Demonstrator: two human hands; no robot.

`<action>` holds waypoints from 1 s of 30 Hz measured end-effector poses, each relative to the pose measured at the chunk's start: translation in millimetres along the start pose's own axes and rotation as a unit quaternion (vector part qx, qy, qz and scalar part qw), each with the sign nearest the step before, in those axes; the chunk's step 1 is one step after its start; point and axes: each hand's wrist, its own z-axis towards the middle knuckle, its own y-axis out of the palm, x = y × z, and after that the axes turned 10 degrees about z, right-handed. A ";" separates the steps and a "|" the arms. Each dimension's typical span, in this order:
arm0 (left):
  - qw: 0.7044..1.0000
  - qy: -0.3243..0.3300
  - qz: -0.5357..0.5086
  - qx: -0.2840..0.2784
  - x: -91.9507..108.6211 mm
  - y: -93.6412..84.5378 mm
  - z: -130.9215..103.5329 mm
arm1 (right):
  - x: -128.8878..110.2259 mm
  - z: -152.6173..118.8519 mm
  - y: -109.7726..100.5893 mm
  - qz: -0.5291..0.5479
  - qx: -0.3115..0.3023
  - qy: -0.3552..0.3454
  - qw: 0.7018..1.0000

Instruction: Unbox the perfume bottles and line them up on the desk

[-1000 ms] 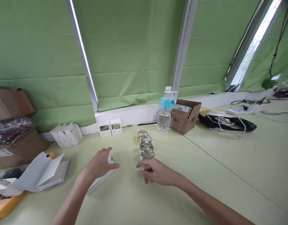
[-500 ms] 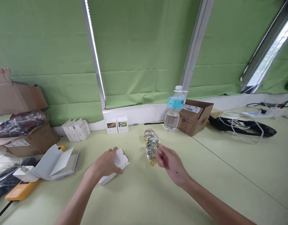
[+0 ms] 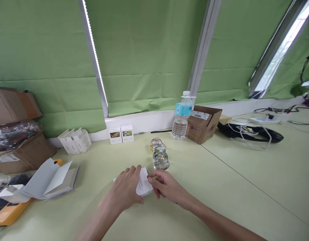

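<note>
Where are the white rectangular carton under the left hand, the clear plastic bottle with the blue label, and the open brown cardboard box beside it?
White rectangular carton (image 3: 144, 182), head view: printed face.
Clear plastic bottle (image 3: 182, 112), head view: blue label.
Open brown cardboard box (image 3: 198, 128), head view: printed side.

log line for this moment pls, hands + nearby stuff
left hand: gripping white box | right hand: fingers at box's right end | glass items: row beyond right hand | water bottle: upright, beside brown carton

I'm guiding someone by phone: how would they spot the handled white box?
Find the glass pieces on the pale table. The white box lies nearer the viewer, under the left hand. Unlike the picture boxes behind, it has the right hand at its end.
</note>
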 end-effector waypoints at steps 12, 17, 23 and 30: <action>0.999 -0.025 -0.002 -0.021 -15.7 -7.9 -6.8 | -11.7 1.2 -13.5 0.079 0.132 -0.059 0.986; 0.996 -0.049 -0.024 -0.078 -26.3 -5.2 -10.3 | -22.9 -1.4 -21.7 0.132 0.187 -0.104 0.968; 0.995 -0.005 -0.096 -0.004 -18.4 -6.9 -6.3 | -27.0 -2.8 -26.3 0.152 0.208 -0.139 0.956; 0.991 0.045 -0.099 0.079 -3.5 -18.4 0.2 | -32.3 -4.5 -26.3 0.221 0.155 -0.124 0.955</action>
